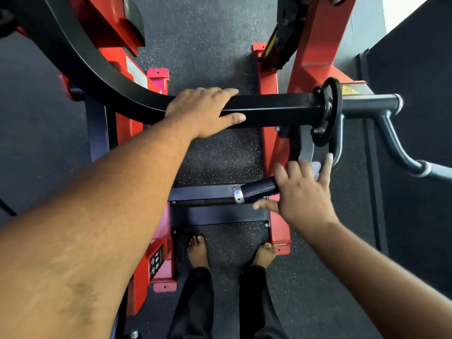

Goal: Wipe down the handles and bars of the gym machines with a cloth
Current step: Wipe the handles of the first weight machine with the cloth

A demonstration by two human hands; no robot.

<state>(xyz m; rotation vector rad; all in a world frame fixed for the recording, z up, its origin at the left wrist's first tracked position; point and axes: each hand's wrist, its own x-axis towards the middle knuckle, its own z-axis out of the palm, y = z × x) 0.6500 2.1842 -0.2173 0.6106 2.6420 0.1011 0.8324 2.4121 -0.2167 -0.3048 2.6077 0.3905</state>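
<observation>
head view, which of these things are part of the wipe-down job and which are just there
Part of the job:
- cloth, mostly hidden behind the right hand
- padded handle under that hand
- black bar that the left hand rests on
- grey grip bar

Just there:
- red frame
- speckled floor
- warning sticker

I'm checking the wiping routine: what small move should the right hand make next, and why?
Probably close the right hand round the black handle grip and slide the cloth along it. The fingers are spread over the grip's end, the cloth barely showing beneath them, while the left hand steadies the black bar.
</observation>
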